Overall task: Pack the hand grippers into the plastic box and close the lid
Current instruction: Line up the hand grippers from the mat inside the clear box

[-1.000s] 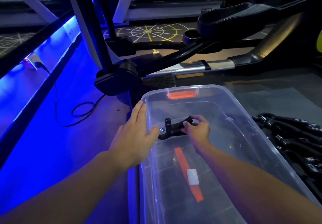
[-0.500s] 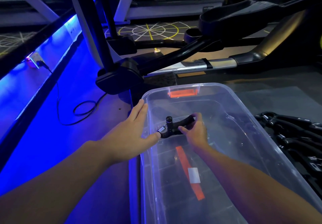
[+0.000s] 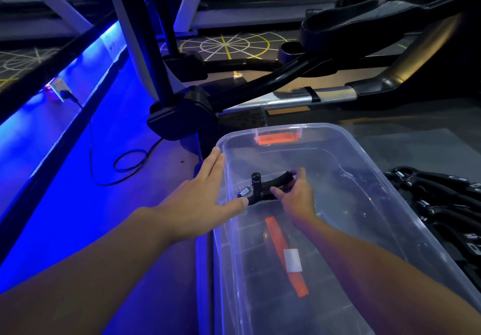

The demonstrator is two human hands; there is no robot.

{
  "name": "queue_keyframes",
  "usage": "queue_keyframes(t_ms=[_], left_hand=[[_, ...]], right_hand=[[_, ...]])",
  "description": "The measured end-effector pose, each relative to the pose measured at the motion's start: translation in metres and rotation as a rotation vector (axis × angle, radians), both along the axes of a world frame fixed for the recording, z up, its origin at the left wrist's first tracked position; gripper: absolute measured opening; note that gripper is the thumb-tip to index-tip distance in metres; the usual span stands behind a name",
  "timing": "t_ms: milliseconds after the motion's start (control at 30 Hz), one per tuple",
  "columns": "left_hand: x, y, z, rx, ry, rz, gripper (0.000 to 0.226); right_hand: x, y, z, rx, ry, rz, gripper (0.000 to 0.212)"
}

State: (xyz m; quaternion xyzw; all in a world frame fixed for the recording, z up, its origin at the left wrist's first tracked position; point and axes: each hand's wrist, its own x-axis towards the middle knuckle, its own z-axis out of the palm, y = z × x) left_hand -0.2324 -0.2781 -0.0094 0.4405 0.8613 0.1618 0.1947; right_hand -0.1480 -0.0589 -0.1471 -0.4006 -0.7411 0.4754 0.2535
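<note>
Currently the right hand [image 3: 296,199] is inside the plastic box [image 3: 390,176], with thumb and fingers pinched on one handle of a black hand gripper [image 3: 265,186]. The gripper sits low near the box's left wall, toward its far end, with the spring end pointing at that wall. Whether it touches the box floor cannot be told. The left hand [image 3: 203,202] is spread wide and holds nothing. Its fingers lie straight along the outside of the box's left wall and its thumb reaches over the rim, apparently to steady the box. The step in hand is judged to be seating this gripper, and packing appears barely begun. Lower the gripper until both handles lie flat, align it with the left wall, and release only when it rests without rocking. Keep the left thumb away from the spring. An orange strip [image 3: 283,251] with a white label shows at the box floor, nearer the person. The other hand grippers [image 3: 442,204] lie in a dark pile just outside the box's right wall. An orange latch [image 3: 276,138] marks the box's far end. No lid is in view.
</note>
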Motion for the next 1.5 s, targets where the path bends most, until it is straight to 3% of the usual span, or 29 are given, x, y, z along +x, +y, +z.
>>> queue_keyframes(t_ms=[267,367,533,667,900,1133,1500], left_hand=[[0.000,0.011,0.018,-0.078,0.157,-0.019,0.096],[0.011,0.024,0.036,0.014,0.324,-0.046,0.089],[0.051,0.060,0.061,0.198,0.357,-0.171,0.091],[0.100,0.090,0.065,0.184,0.327,-0.316,0.075],[0.170,0.119,0.046,0.109,0.299,-0.492,0.071],[0.204,0.124,0.032,0.047,0.279,-0.489,0.089],[0.210,0.124,0.026,0.038,0.299,-0.490,0.101]], right_hand=[[0.021,0.001,0.040,0.166,-0.216,0.071,0.051],[0.041,-0.001,0.084,0.256,-0.159,0.128,0.043],[0.104,0.006,0.159,0.373,-0.030,0.142,0.021],[0.172,0.031,0.178,0.395,-0.018,-0.021,0.010],[0.288,0.061,0.118,0.247,-0.254,-0.249,0.018],[0.347,0.059,0.046,0.108,-0.409,-0.209,0.036],[0.344,0.074,-0.005,0.031,-0.374,-0.219,0.063]])
